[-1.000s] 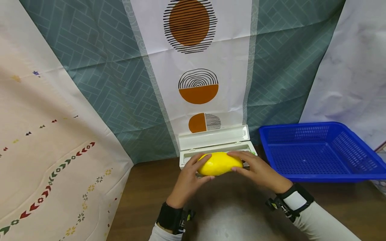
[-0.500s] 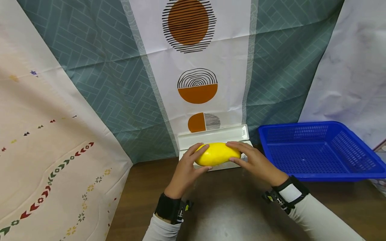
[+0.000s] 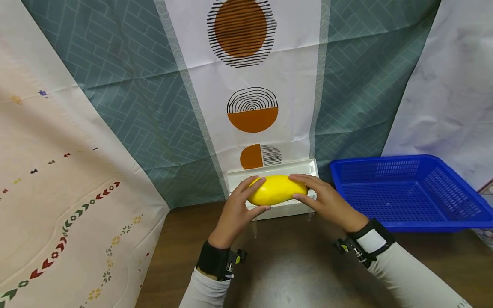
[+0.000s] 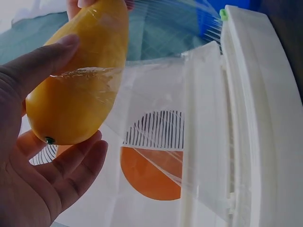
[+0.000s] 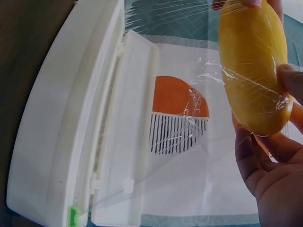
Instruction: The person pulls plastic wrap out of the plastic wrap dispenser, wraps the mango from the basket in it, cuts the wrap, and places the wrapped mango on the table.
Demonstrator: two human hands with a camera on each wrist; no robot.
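Observation:
A smooth yellow mango (image 3: 277, 190) is held lengthwise between both hands, above the white cling film dispenser (image 3: 283, 210). My left hand (image 3: 236, 211) grips its left end, fingers over the top and thumb on the near side. At the other end, my right hand (image 3: 330, 204) grips it in the same way. Clear cling film (image 4: 156, 87) lies creased across the mango and stretches from it to the dispenser. The dispenser's lid (image 5: 130, 123) stands raised at the back. A small green piece (image 5: 73, 216) shows at one end of the dispenser.
A blue plastic basket (image 3: 389, 201) stands right of the dispenser. Patterned cloth (image 3: 146, 107) hangs behind, and a pale printed cloth (image 3: 77, 171) covers the left side. The brown table (image 3: 192, 239) reaches toward me, with a glare in its middle.
Both hands have moved the mango up in the head view, away from me, so that it now overlaps the dispenser's raised lid. More of the dispenser's front shows below it. Both grips stay the same.

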